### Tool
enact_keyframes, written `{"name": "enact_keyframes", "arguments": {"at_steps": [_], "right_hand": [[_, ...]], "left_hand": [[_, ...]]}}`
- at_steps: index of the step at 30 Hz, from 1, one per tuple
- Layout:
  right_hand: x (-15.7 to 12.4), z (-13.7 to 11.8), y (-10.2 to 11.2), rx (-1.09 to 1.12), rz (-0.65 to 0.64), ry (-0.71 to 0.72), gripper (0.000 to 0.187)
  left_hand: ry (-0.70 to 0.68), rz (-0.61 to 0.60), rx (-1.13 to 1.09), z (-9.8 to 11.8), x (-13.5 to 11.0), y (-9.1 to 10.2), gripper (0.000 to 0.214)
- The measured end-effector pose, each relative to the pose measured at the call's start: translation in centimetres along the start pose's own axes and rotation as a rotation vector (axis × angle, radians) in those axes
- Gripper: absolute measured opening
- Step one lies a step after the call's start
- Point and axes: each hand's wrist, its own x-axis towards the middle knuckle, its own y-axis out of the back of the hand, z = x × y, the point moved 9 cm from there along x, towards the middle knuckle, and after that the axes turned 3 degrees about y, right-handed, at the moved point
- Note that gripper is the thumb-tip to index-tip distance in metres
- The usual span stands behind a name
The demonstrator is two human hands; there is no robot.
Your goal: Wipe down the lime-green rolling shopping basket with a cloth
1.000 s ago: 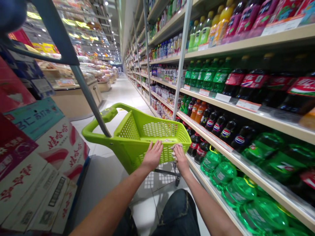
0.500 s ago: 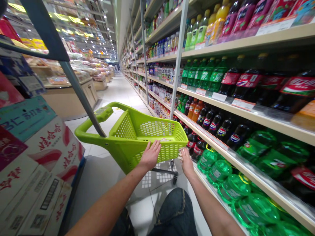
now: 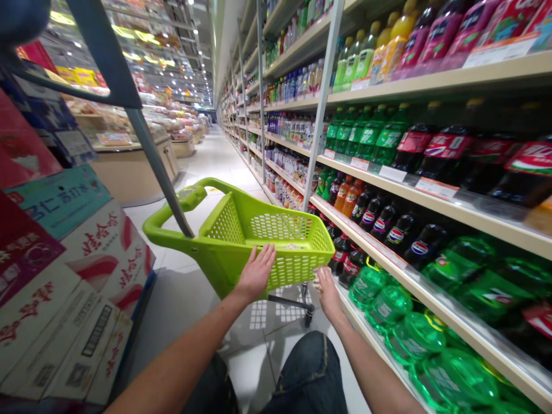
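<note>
A lime-green shopping cart with a slotted basket stands side-on in front of me. My left hand lies against the basket's near side, its fingers stretched out and reaching the upper rim. Close to the basket's front lower corner is my right hand, with fingers curled around a small pale, crumpled-looking thing. What that thing is, I cannot make out. Whether the right hand touches the basket is also unclear. The cart's green push handle is off to the left, away from both hands.
Shelves of soft drink bottles run along my right. Large green bottles fill the lowest level. Stacked drink cartons stand at left, beneath a grey metal bar. My knee is below; the tiled aisle stretches ahead.
The view has turned slightly left, so the surroundings appear shifted right. My left hand has slid a little back along the basket side. My right hand is slightly lower in view.
</note>
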Motion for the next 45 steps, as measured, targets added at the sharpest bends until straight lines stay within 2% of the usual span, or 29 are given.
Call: {"name": "enact_keyframes", "arguments": {"at_steps": [2,5,7,9,11,14,18,21,25,28,30,32,34,36,37,40,43,45], "right_hand": [[0.6,-1.7,0.2,0.030,0.010,0.031,0.084],[3.8,-4.9,1.0,0.057,0.063,0.105,0.078],[5.0,-6.4,0.4,0.056,0.048,0.163,0.075],[4.3,-6.9,-1.0,0.046,0.001,0.187,0.074],[2.4,-6.9,-2.5,0.043,-0.056,0.199,0.073],[1.0,-7.7,-3.1,0.061,-0.120,0.231,0.073],[4.7,-11.0,-1.6,0.087,-0.092,0.265,0.066],[6.3,-13.1,-2.0,0.093,-0.084,0.326,0.061],[2.8,-13.0,-4.8,0.091,-0.176,0.384,0.063],[1.6,-13.4,-5.2,0.134,-0.207,0.377,0.066],[3.5,-14.7,-4.2,0.177,-0.160,0.348,0.066],[6.6,-16.5,-3.2,0.208,-0.093,0.309,0.065],[9.4,-17.5,-3.2,0.211,-0.077,0.274,0.064],[10.6,-16.8,-3.7,0.194,-0.113,0.266,0.062],[10.6,-15.7,-3.8,0.180,-0.135,0.266,0.061],[9.3,-8.8,-2.3,0.109,-0.136,0.205,0.058],[8.3,-0.7,1.2,-0.019,-0.027,-0.002,0.053],[8.3,0.7,2.2,-0.045,0.001,-0.039,0.050]], "left_hand": [[-0.001,0.006,0.017,-0.4,-0.5,-0.2,0.065],[0.003,0.006,0.019,-0.6,-0.8,-0.3,0.064],[0.011,0.017,0.012,-0.6,-1.0,-0.2,0.064],[0.006,0.036,0.007,-0.7,-1.3,0.0,0.063],[-0.004,0.056,0.006,-1.0,-1.9,0.1,0.062],[-0.024,0.093,0.010,-1.6,-2.9,0.1,0.060],[-0.040,0.132,0.011,-1.8,-3.7,-0.2,0.056],[-0.043,0.152,0.013,-1.7,-4.2,-0.6,0.054],[-0.040,0.176,0.037,-2.5,-5.5,-0.7,0.054],[0.002,0.198,0.067,-4.4,-6.3,0.3,0.055],[0.069,0.227,0.081,-6.1,-6.3,1.6,0.057],[0.158,0.241,0.087,-7.6,-5.8,2.8,0.057],[0.224,0.216,0.085,-8.6,-5.2,3.3,0.055],[0.241,0.178,0.081,-8.9,-4.7,3.4,0.054],[0.239,0.166,0.079,-8.9,-4.5,3.4,0.054],[0.221,0.157,0.075,-8.6,-4.6,3.3,0.056],[0.230,0.160,0.069,-8.3,-4.6,3.2,0.056],[0.236,0.166,0.063,-8.0,-4.5,2.9,0.057]]}}
